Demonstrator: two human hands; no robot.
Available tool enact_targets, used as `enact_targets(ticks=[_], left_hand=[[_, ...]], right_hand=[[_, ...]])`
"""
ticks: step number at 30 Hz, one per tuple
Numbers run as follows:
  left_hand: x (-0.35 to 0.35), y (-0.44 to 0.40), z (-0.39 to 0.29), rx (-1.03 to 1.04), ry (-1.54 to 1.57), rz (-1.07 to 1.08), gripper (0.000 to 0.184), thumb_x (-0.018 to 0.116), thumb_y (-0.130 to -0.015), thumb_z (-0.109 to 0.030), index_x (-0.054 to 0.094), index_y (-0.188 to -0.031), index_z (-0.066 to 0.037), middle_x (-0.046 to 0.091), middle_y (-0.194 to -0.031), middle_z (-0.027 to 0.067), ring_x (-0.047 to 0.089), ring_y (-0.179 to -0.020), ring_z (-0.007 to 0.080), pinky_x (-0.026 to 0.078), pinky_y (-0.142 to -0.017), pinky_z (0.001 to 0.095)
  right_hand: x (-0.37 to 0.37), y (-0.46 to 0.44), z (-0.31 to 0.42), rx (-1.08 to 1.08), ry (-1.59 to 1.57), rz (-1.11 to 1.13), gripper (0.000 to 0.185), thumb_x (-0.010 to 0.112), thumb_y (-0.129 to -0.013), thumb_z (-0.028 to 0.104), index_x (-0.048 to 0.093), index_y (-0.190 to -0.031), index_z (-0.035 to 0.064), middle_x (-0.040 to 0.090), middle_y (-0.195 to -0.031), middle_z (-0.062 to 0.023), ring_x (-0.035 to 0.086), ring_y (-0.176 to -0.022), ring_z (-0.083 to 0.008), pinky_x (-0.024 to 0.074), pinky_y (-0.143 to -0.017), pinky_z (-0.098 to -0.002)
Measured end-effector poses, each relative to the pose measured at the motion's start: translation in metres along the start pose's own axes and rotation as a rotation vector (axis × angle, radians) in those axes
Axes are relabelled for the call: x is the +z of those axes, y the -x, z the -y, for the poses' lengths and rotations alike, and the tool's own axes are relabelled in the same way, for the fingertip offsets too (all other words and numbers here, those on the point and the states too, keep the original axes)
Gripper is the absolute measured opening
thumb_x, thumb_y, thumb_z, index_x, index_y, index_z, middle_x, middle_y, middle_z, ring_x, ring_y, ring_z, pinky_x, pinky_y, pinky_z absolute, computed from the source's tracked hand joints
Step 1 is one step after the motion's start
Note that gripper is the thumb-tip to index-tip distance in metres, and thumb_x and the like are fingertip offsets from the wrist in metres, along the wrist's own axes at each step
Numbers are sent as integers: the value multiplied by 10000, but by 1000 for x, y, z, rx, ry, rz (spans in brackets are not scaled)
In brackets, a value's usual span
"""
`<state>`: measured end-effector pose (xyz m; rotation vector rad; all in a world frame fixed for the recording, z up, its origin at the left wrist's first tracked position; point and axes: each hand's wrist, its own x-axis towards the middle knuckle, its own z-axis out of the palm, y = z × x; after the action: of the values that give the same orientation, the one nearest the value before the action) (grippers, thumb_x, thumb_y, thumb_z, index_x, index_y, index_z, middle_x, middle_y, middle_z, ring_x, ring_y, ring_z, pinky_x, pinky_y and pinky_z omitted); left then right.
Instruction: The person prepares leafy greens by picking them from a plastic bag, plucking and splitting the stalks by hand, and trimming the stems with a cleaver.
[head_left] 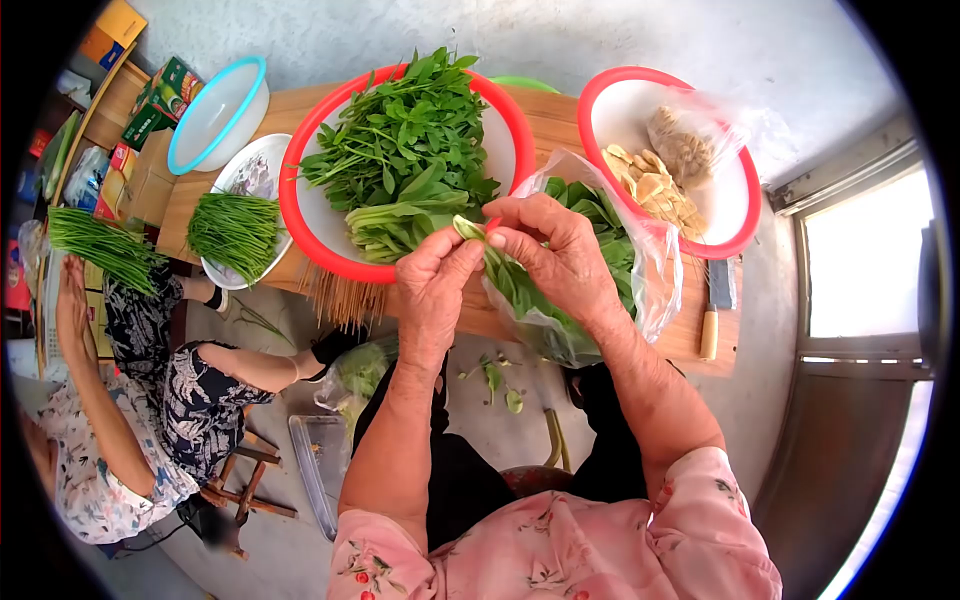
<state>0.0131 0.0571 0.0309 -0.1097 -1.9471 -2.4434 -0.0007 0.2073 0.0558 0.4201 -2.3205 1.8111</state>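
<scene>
Both my hands are raised over the table's front edge, close together. Between the fingertips of my left hand (435,285) is one end of a small green vegetable piece (468,228). My right hand (552,250) pinches at its other end, where a small bit of red shows. Below and behind my right hand, an open clear plastic bag (655,270) holds leafy greens (590,205). To the left, a red-rimmed white basin (310,225) holds a heap of leafy stems (410,130) and paler greens (390,228).
A second red-rimmed basin (738,215) holds pale slices (650,185) and a plastic bag. A knife (710,335) lies at the table's right end. On the left are a blue-rimmed basin (222,125), cut green stalks (232,235) and a seated person (120,430) holding more stalks.
</scene>
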Motion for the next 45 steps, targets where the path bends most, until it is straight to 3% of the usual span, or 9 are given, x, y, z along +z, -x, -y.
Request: enact_targets(ticks=[6, 13, 19, 22, 25, 27, 30, 33, 45], left_hand=[[-6, -4, -4, 236, -405, 92, 183, 560, -906, -122, 622, -986, 31, 544, -752, -6, 489, -706, 66, 390, -657, 201], [-2, -7, -10, -45, -344, -21, 145, 550, -889, -52, 609, -992, 31, 568, -757, 8, 515, -683, 86, 423, -647, 222], [-4, -13, -2, 453, -800, -113, 158, 573, -868, -103, 617, -1005, -37, 605, -786, 131, 591, -649, 260, 470, -583, 333], [-9, -15, -5, 465, -889, -84, 134, 578, -868, -111, 621, -980, -52, 591, -768, 133, 585, -657, 293, 463, -570, 350], [-19, -15, -5, 470, -872, -16, 118, 585, -866, -114, 617, -954, -42, 577, -724, 92, 563, -607, 213, 440, -538, 312], [-24, -12, -14, -16, -491, 149, 130, 578, -883, -122, 627, -929, -11, 559, -727, -1, 460, -585, 69, 362, -510, 216], [-24, -12, -14, -80, -125, 27, 158, 590, -891, -176, 618, -940, -29, 523, -725, -54, 365, -571, 19, 288, -489, 185], [-9, -13, -12, -123, -18, -45, 184, 617, -881, -209, 606, -945, -37, 528, -732, -60, 354, -568, 18, 280, -491, 178], [-11, -18, -9, -211, -5, 33, 124, 656, -842, -138, 627, -895, -29, 535, -692, -57, 381, -532, 14, 275, -466, 165]], right_hand=[[3, -1, -7, 92, -127, 70, 211, 653, -815, 60, 648, -1011, -19, 644, -826, -93, 591, -705, -127, 478, -659, -250], [6, -1, -15, 147, -147, 60, 125, 604, -832, 31, 637, -934, -32, 620, -717, -65, 580, -668, -101, 471, -602, -262], [13, -3, -5, 107, 107, 30, 118, 548, -863, 37, 610, -954, -6, 572, -716, -57, 557, -640, -114, 461, -587, -274], [14, -4, -12, -82, 217, 14, 123, 560, -791, 17, 609, -903, 14, 582, -741, -163, 587, -691, -335, 475, -600, -351], [2, -2, -15, -171, 372, 101, 147, 578, -770, 20, 606, -914, 28, 563, -724, -146, 584, -703, -334, 477, -616, -381], [-9, -8, -19, -232, 650, 55, 164, 590, -761, 32, 605, -925, 36, 556, -730, -135, 579, -708, -339, 474, -612, -393], [-12, -13, -15, -91, 373, -39, 117, 586, -802, 26, 614, -914, 5, 604, -754, -126, 603, -686, -272, 483, -619, -335], [-1, -9, -12, 263, -125, -44, 91, 589, -825, 16, 624, -904, -13, 634, -779, -132, 612, -685, -213, 483, -642, -285], [13, -2, -9, -206, 334, 20, 108, 611, -778, 17, 601, -886, 12, 534, -742, -124, 562, -715, -294, 474, -604, -357]])
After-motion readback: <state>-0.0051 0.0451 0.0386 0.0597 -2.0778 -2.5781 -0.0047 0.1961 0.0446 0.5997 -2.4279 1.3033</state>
